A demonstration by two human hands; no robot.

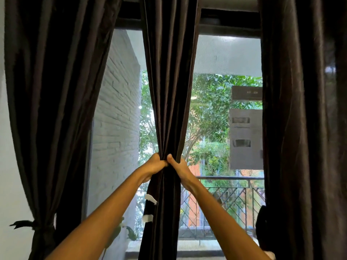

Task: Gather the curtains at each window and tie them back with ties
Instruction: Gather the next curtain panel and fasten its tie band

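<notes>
Head view, only camera here, so one pass. Looking straight at a big window (228, 59) with a dark frame, white room wall (11, 147) on the left edge. Outside you can see a white brick wall (116, 109), green trees (208, 113) and a balcony railing (231, 192) with a diagonal pattern.

Counting stuff: three dark brown curtain panels. The left curtain (54, 91) is already cinched low down with a dark tie (34, 225) knotted around it. The middle curtain (170, 81) hangs straight down the centre of the glass and is bunched into a narrow column. The right curtain (304, 109) hangs along the right side; there's a dark lump at its lower inner edge, can't tell if that's a tie. Two white tags or tape bits (151, 199) show on a dark strip hanging at the middle panel's left edge.

Two hands, both on the middle curtain at the same height: left hand (155, 165) has its fingers wrapped around the bunch from the left, right hand (178, 166) clamps it from the right, thumb on the front. Knuckles are pretty much touching.

Room-wise, there are open strips of glass on both sides of the middle panel, wider on the right.
</notes>
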